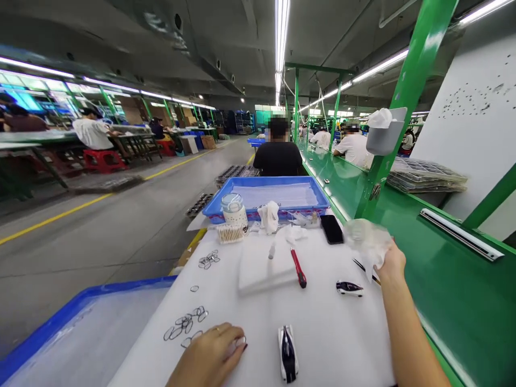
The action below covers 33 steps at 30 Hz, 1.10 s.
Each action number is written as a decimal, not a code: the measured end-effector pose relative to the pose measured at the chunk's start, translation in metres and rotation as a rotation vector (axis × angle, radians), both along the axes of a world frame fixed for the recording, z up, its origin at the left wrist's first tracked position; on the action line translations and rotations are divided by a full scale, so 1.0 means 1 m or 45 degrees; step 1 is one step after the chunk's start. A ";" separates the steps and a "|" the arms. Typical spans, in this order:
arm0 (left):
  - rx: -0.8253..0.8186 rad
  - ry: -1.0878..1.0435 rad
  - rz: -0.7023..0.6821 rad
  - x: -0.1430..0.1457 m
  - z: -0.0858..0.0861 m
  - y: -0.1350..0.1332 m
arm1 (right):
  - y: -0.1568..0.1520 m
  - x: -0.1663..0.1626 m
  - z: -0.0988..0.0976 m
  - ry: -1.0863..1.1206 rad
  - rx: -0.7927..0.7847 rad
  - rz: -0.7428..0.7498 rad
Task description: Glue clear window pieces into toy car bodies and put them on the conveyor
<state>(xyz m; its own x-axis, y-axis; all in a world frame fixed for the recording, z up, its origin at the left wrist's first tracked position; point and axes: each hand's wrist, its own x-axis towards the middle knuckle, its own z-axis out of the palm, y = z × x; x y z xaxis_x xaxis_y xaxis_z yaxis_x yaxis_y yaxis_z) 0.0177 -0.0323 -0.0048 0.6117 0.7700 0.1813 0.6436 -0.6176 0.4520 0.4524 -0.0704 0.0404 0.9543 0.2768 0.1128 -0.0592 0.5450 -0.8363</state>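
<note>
My left hand (pixel 213 352) rests low on the white-covered table, fingers curled round a small whitish piece (pixel 238 342), mostly hidden. Beside it lie several thin dark rings (pixel 185 323). At the table's right edge, my right hand (pixel 393 264) grips a crumpled translucent plastic bag (pixel 368 239). Dark tweezers (pixel 358 264) lie partly under that bag. Between my hands is a black-and-white toy car (pixel 287 355), and a second toy car (pixel 349 288) sits nearer my right hand. A red utility knife (pixel 298 267) lies across the edge of a white foam pad (pixel 258 269).
A blue tray (pixel 209 210) stands at the table's far end, behind a jar (pixel 234 212), cotton swabs (pixel 230 234) and crumpled tissue (pixel 269 217). A black phone (pixel 332 229) lies right of these. Along the right runs a green bench (pixel 455 279) with a post. A person (pixel 278 156) sits ahead.
</note>
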 end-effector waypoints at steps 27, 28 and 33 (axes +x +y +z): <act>-1.702 -1.986 0.239 0.052 -0.005 -0.071 | -0.071 -0.211 0.037 -1.450 -0.655 1.345; -1.700 -1.981 0.242 0.051 -0.005 -0.071 | -0.073 -0.214 0.029 -1.393 -0.651 1.336; -1.696 -1.964 0.225 0.050 -0.004 -0.070 | -0.068 -0.221 0.013 -1.399 -0.568 1.115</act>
